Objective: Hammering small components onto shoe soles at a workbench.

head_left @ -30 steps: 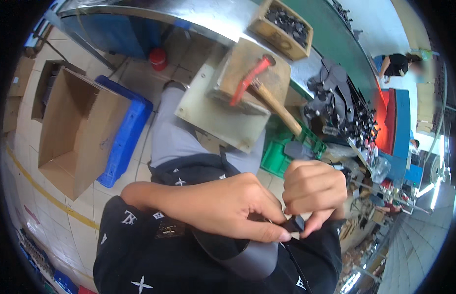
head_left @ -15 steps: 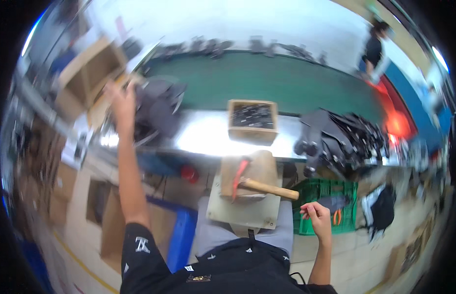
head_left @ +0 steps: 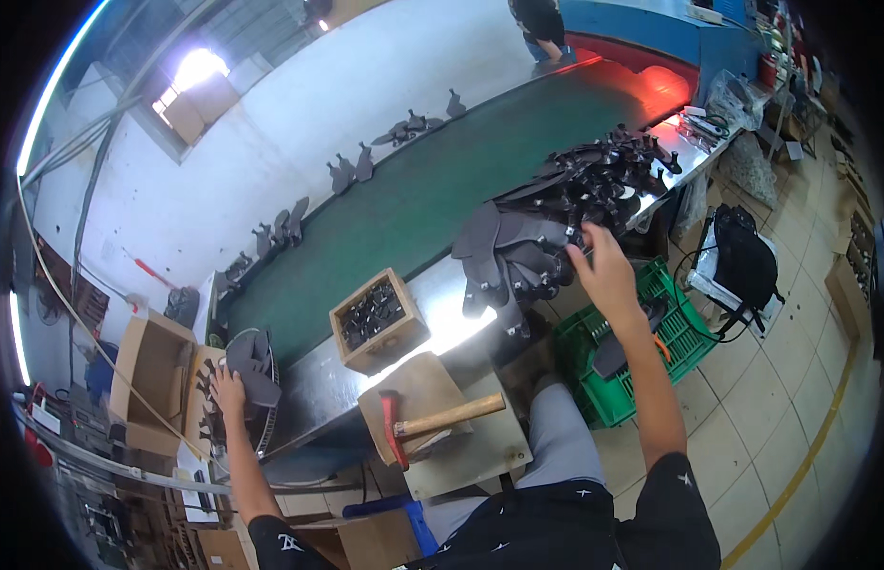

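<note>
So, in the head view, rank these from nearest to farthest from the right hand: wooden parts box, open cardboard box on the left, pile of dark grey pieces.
From the right hand:
1. Pile of dark grey pieces: right at the fingers.
2. Wooden parts box: to its left, on the bench.
3. Open cardboard box: far left, beyond the left hand.

Right of your right hand (head_left: 605,275) you had a black backpack (head_left: 748,252) and, beyond, perhaps clear plastic bags (head_left: 734,101).
</note>
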`<state>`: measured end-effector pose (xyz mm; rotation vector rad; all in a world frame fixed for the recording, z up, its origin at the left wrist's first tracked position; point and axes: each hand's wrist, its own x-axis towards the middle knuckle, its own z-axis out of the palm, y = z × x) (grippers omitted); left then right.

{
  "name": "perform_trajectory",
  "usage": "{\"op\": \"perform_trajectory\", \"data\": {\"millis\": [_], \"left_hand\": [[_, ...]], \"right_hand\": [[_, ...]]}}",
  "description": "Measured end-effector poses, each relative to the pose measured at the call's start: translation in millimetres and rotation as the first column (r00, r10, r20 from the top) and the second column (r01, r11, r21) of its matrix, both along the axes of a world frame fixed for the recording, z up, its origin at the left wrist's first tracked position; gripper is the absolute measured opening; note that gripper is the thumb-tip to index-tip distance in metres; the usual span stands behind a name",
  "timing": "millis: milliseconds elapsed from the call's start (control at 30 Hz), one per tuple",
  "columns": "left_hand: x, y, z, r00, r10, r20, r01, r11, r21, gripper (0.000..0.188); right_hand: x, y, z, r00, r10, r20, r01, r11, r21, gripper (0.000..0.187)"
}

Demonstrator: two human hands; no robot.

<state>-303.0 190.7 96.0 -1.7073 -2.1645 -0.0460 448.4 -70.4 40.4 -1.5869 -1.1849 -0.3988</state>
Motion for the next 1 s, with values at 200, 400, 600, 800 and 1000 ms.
{"op": "perform_trajectory", "data": {"millis": [200,400,600,800,1000], "left_hand": [[76,6,-9,0.932,0.255,-0.258,-0.222,0.963,0.150,0.068],[262,-123,42,0.858,-0.488,-0.162,0.513,0.832,0.209,0.070],[388,-232,82,0.438,-0.896,0.074,0.822,0.433,0.370,0.081],[347,-283,74,-0.516,-0.518,0.682,0.412,0.548,0.728,0.072],[309,-292,0,-0.543,-0.298,0.785,0.354,0.767,0.536,0.059]], "right_hand": [[34,42,-9,0.998,0.056,-0.012,-0.057,0.951,-0.303,0.020],[-27,38,61,0.878,-0.062,0.474,0.079,0.997,-0.016,0.009],[-119,-5,167,0.604,0.295,0.740,-0.450,0.893,0.011,0.016],[-204,-49,167,0.298,0.846,0.443,-0.950,0.309,0.049,0.042],[-242,-54,-31,0.708,0.635,0.311,-0.347,0.695,-0.630,0.069]]}}
